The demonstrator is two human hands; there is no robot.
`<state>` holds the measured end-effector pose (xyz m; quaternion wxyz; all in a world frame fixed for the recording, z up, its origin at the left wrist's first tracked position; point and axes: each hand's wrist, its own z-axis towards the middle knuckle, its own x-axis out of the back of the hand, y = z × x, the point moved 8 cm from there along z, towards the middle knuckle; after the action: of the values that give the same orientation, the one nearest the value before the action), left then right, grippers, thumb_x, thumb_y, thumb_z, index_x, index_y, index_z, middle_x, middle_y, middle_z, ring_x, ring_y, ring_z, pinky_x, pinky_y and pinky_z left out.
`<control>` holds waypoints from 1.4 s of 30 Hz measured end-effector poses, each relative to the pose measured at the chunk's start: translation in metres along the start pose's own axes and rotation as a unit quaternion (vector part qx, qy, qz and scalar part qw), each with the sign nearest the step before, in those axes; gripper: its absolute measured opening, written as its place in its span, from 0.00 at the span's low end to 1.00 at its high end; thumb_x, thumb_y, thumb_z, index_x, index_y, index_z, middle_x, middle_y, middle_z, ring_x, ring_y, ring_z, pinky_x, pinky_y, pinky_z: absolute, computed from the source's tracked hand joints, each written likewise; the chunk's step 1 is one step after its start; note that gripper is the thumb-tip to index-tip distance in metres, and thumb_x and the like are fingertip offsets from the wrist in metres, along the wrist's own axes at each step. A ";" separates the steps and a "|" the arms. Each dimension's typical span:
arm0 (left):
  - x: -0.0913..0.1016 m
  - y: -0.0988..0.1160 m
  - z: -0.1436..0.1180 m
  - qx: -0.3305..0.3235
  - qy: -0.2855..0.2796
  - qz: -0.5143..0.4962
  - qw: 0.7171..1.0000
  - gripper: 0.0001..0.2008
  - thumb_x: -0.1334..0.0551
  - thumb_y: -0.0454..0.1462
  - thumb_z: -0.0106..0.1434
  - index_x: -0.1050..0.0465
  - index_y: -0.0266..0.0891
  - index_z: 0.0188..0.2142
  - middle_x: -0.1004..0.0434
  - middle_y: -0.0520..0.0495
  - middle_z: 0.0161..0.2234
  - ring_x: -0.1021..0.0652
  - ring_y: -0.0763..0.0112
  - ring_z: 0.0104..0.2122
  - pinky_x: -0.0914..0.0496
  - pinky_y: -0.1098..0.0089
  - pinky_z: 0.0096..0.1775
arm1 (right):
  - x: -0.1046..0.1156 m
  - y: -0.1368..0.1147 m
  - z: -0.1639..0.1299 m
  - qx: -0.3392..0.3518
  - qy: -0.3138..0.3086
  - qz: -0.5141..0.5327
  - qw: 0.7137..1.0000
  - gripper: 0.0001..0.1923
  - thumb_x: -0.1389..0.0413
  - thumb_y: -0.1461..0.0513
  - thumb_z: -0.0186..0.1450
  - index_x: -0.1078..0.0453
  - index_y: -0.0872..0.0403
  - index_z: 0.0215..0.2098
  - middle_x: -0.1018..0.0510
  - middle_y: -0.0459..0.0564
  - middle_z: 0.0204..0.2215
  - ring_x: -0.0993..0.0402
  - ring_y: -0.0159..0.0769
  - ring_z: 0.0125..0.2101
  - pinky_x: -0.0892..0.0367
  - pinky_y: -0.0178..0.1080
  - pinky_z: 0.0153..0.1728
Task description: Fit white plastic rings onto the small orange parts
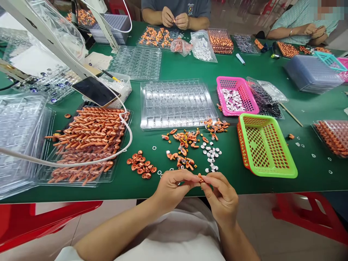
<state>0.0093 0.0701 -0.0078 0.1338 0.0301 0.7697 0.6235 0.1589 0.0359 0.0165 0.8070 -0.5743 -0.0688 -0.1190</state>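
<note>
Between the fingertips of both my hands is a small orange plastic part (200, 178), mostly covered by the fingers. My left hand (174, 186) pinches it from the left, and my right hand (221, 194) grips it from the right, just above the table's front edge. Right beyond them lie loose orange parts with yellow and dark bits (186, 141) and a scatter of white round discs (211, 154). Off to the left is a heap of orange cup-shaped caps (141, 165). A few small white rings (154, 148) lie near the caps.
An empty clear tray (176, 103) lies ahead. Green (288, 170) and pink (252, 108) baskets stand right. Orange pieces fill stacked trays (89, 141) at left, under a white cable (132, 136) and a phone (95, 90). Two people (176, 14) work across the table.
</note>
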 end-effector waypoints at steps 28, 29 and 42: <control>-0.005 -0.013 0.005 0.073 0.036 -0.091 0.993 0.05 0.26 0.38 0.52 0.17 0.40 0.28 0.15 0.48 0.31 0.19 0.67 0.33 0.24 0.71 0.39 | -0.008 -0.031 0.007 0.154 0.006 -0.195 0.969 0.17 0.45 0.74 0.66 0.27 0.54 0.50 0.22 0.53 0.33 0.23 0.36 0.33 0.23 0.37 0.32; -0.004 -0.015 0.005 0.077 0.038 -0.093 0.992 0.05 0.26 0.38 0.51 0.17 0.40 0.28 0.15 0.48 0.30 0.19 0.68 0.32 0.24 0.71 0.38 | -0.008 -0.031 0.007 0.155 0.005 -0.194 0.969 0.17 0.45 0.74 0.66 0.27 0.55 0.49 0.22 0.53 0.33 0.23 0.36 0.33 0.23 0.37 0.32; -0.001 -0.033 0.003 0.124 0.055 -0.236 0.962 0.09 0.25 0.38 0.51 0.22 0.36 0.26 0.20 0.51 0.23 0.21 0.75 0.25 0.27 0.76 0.33 | -0.014 -0.033 0.012 0.142 -0.006 -0.154 0.978 0.13 0.42 0.72 0.66 0.28 0.55 0.47 0.23 0.51 0.33 0.25 0.33 0.32 0.25 0.35 0.32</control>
<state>0.0147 0.0653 -0.0399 0.2298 -0.1705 0.8326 0.4742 0.1366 0.0381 0.0472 0.8520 -0.4369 -0.1776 -0.2272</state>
